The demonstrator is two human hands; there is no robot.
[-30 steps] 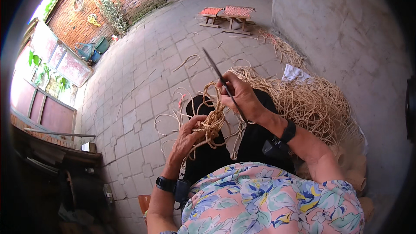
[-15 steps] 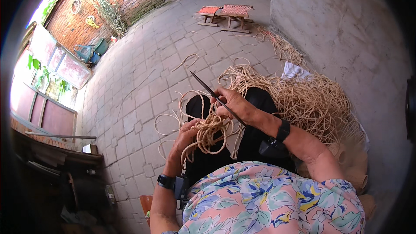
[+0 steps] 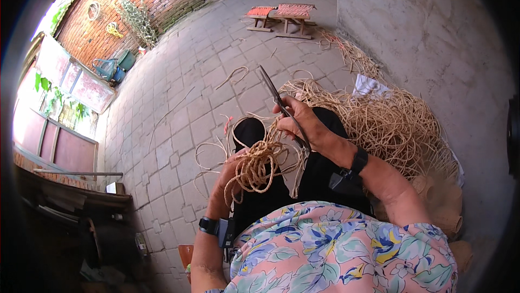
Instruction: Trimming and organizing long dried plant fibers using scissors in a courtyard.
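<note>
A loose coil of tan twisted straw rope (image 3: 260,165) is bunched over my lap. My left hand (image 3: 232,172) grips its left side, the fingers partly hidden behind the loops. My right hand (image 3: 303,125) is closed around a pair of dark scissors (image 3: 269,82) just above and right of the coil. The long blades point up and away, and a curved handle shows below the hand. Thin loose rope ends stick out around my left knee.
A large tangled heap of straw rope (image 3: 390,130) lies to my right, with a white cloth (image 3: 370,85) on it, beside a grey wall (image 3: 422,38). Two low stools with red woven seats (image 3: 295,10) stand ahead on the paving (image 3: 179,114). Dark furniture (image 3: 81,228) is at the left.
My right hand has moved slightly up and right, and the scissors have swung from pointing left to pointing more upright. My left hand still holds the coil.
</note>
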